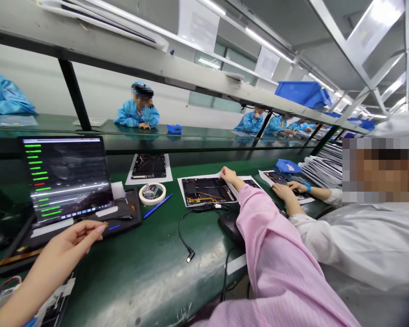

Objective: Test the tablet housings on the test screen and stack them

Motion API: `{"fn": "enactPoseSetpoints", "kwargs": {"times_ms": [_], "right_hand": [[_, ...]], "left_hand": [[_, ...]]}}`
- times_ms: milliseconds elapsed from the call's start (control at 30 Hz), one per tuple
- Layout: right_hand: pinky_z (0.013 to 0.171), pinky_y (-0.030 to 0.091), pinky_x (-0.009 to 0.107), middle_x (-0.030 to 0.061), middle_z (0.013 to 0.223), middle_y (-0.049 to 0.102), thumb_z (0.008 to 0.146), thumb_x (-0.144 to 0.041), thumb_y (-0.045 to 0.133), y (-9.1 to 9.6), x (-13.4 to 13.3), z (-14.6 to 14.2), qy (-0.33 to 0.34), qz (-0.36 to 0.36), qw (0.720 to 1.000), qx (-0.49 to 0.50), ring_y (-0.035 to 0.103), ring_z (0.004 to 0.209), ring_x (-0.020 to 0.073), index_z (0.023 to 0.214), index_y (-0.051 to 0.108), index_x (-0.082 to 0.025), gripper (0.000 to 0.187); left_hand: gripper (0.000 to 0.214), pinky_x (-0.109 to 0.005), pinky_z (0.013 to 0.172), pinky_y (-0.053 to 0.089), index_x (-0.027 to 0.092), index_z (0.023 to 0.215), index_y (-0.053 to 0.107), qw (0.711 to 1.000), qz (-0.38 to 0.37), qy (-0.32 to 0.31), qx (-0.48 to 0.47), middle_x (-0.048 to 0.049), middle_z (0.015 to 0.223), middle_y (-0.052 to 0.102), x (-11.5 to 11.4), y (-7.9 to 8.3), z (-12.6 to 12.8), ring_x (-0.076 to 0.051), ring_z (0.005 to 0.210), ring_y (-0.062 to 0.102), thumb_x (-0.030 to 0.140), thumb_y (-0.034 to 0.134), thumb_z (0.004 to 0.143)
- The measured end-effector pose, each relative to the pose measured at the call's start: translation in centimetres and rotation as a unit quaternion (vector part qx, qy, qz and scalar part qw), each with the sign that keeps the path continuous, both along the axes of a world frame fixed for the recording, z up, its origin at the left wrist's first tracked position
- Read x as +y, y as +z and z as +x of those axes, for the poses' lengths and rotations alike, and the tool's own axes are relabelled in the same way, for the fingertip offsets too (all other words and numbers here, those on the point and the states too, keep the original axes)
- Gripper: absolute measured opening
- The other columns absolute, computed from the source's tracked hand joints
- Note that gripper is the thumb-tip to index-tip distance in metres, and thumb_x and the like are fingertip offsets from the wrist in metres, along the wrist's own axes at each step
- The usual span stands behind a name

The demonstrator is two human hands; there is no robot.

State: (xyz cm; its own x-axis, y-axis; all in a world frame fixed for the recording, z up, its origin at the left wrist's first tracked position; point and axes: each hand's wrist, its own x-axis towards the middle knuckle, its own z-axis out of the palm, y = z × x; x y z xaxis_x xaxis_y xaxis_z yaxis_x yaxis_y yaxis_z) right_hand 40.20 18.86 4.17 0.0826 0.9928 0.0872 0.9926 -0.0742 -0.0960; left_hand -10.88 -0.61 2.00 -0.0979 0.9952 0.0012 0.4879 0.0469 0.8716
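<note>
My left hand [75, 240] is closed in a pinch in front of the laptop-like screen [68, 177]. Between thumb and fingertips is a tiny gold-coloured piece [105, 224], too small to name. My right hand [229, 175], in a pink sleeve, reaches forward to the upper right corner of an opened tablet [207, 190] on a white sheet. Its fingers are bent together at that edge; what they grip, if anything, is hidden. A black cable [181, 227] with a right-angle plug runs from the tablet's lower edge across the green bench.
A roll of tape [152, 194] and a blue pen [157, 206] lie between screen and tablet. Another opened device [149, 166] sits behind. A black mouse [231, 228] is by my right forearm. At right, a co-worker's hands [286, 193] work on a device. A shelf beam crosses overhead.
</note>
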Motion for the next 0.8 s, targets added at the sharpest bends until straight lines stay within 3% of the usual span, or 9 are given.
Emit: {"fn": "enactPoseSetpoints", "kwargs": {"times_ms": [233, 367, 567, 700, 800], "right_hand": [[0.086, 0.051, 0.043, 0.0084, 0.12, 0.058, 0.091, -0.035, 0.056, -1.7, 3.7, -4.3, 0.11, -0.044, 0.993, 0.03, 0.059, 0.102, 0.0206, 0.12, 0.055, -0.017, 0.034], [0.084, 0.052, 0.041, 0.0081, 0.118, 0.059, 0.091, -0.035, 0.056, -2.6, 5.2, -6.2, 0.145, -0.052, 0.986, 0.067, 0.06, 0.099, 0.0197, 0.118, 0.056, -0.016, 0.033], [0.083, 0.053, 0.04, 0.008, 0.117, 0.059, 0.091, -0.035, 0.056, -3.3, 5.0, -6.5, 0.169, -0.011, 0.978, 0.118, 0.061, 0.099, 0.0196, 0.119, 0.056, -0.016, 0.033], [0.08, 0.053, 0.038, 0.0067, 0.111, 0.061, 0.091, -0.035, 0.056, -2.3, 4.1, -7.2, 0.169, 0.042, 0.974, 0.145, 0.062, 0.093, 0.0174, 0.114, 0.057, -0.015, 0.03], [0.077, 0.051, 0.034, 0.004, 0.095, 0.062, 0.092, -0.032, 0.054, 0.4, 3.2, -8.0, 0.172, 0.108, 0.965, 0.165, 0.06, 0.082, 0.015, 0.103, 0.058, -0.014, 0.022]], "left_hand": [[0.044, -0.034, 0.072, 0.046, 0.028, 0.088, 0.066, 0.997, 0.021, -0.056, 0.05, 0.0001, 0.079, 0.071, 0.7, -2.3, -0.1, -0.024, 0.076, 0.063, 0.066, 0.055, 0.069], [0.049, -0.033, 0.071, 0.047, 0.022, 0.094, 0.065, 0.993, 0.022, -0.094, 0.066, -0.0044, 0.083, 0.07, 1.0, -3.3, -0.2, -0.025, 0.078, 0.063, 0.064, 0.052, 0.074], [0.048, -0.03, 0.067, 0.047, 0.019, 0.096, 0.064, 0.991, 0.042, -0.108, 0.075, -0.0045, 0.08, 0.068, 1.1, -3.6, -0.1, -0.021, 0.071, 0.061, 0.062, 0.05, 0.079], [0.046, -0.03, 0.066, 0.047, 0.019, 0.094, 0.065, 0.99, 0.052, -0.109, 0.076, -0.0037, 0.077, 0.068, 0.9, -3.3, 0.0, -0.02, 0.069, 0.06, 0.06, 0.051, 0.079], [0.044, -0.029, 0.065, 0.047, 0.019, 0.091, 0.065, 0.991, 0.052, -0.106, 0.059, -0.0037, 0.076, 0.068, 0.6, -2.3, 0.2, -0.019, 0.068, 0.06, 0.059, 0.053, 0.078]]}}
